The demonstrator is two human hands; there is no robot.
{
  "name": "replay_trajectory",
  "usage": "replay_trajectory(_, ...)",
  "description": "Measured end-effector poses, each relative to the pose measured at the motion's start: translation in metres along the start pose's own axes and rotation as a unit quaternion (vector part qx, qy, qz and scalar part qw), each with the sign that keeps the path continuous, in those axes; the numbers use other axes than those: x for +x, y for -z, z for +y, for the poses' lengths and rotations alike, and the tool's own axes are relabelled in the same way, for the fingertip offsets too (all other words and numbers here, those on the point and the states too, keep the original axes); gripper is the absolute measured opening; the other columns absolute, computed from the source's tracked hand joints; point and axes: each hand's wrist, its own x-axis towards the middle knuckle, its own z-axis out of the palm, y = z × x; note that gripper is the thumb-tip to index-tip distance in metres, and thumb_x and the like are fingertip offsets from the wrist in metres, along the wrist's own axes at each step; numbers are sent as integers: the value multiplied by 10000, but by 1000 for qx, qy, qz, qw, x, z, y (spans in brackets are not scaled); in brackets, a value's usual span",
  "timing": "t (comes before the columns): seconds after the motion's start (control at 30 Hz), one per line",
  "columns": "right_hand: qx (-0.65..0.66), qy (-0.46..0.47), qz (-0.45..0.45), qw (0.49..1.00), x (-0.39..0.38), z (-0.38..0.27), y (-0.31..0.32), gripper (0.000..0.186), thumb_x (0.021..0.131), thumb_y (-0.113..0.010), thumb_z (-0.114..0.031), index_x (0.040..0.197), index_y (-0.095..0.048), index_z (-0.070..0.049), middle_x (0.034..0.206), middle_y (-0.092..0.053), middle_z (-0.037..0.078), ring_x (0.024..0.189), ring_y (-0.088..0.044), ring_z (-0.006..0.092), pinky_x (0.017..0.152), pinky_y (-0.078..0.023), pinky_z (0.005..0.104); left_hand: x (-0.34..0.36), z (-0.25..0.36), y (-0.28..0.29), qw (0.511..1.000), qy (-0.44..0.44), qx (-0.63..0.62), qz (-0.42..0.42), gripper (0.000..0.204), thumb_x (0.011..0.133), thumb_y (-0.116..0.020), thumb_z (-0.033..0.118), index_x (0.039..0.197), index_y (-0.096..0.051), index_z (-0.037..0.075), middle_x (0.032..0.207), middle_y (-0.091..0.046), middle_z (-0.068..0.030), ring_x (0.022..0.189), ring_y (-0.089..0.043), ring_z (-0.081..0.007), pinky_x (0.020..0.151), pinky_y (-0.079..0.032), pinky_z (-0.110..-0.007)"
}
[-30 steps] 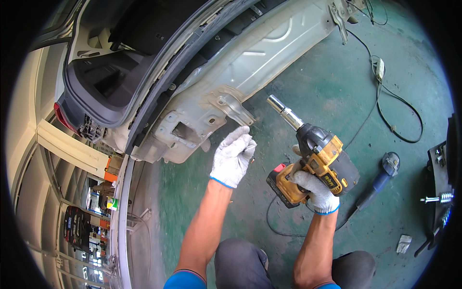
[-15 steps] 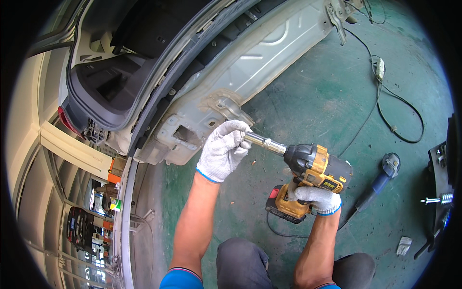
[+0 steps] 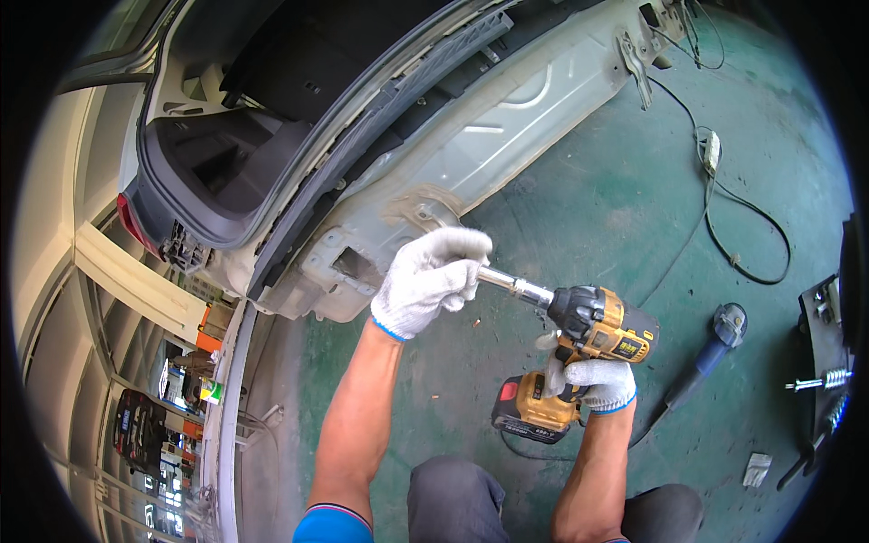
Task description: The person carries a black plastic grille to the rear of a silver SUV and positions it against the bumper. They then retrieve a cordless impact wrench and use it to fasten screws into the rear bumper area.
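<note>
My right hand [image 3: 597, 382], in a white knit glove, is closed around the handle of a yellow and black cordless impact wrench [image 3: 608, 326]. Its battery [image 3: 534, 412] hangs low on the left. A long chrome socket [image 3: 516, 288] sticks out of the nose toward my left hand [image 3: 433, 279], which wears a matching glove. The fingers of that hand are pinched at the socket's free end; whether anything small sits between them is hidden. Just beyond lies the bare metal rear panel [image 3: 493, 136] of a car body, with a square hole near my left hand.
On the green floor [image 3: 625, 181] at right lie a blue angle grinder [image 3: 711, 353], a looped cable with a white connector [image 3: 712, 152] and a small clear packet [image 3: 758, 469]. A dark part with a spring [image 3: 828, 380] stands at the far right. Shelving and tools fill the left background.
The impact wrench has tipped slightly, its battery moving down and left. My left hand has shifted a little right, staying at the socket's end. The view has moved slightly.
</note>
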Motion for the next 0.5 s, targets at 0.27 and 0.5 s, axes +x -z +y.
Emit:
replay_trajectory(0.27, 41, 65, -40, 996, 27, 2, -21, 616, 631, -800, -116, 1146, -592, 151, 689, -659, 191, 580, -651, 296, 567, -563, 414, 26, 1, 1, 961, -54, -264, -60, 373, 929, -624, 55, 1289, -546, -2, 1102, -651, -169, 676, -558, -85, 490, -428, -161)
replay_trajectory(0.5, -21, 105, -48, 993, 99, -22, -54, 522, 741, -735, -96, 1194, -567, 104, 743, -653, 171, 618, -641, 245, 586, -577, 387, -16, -21, -10, 943, -29, -277, 183, 231, 956, -572, 30, 1185, -593, 46, 1031, -673, -109, 657, -550, -60, 472, -382, -153)
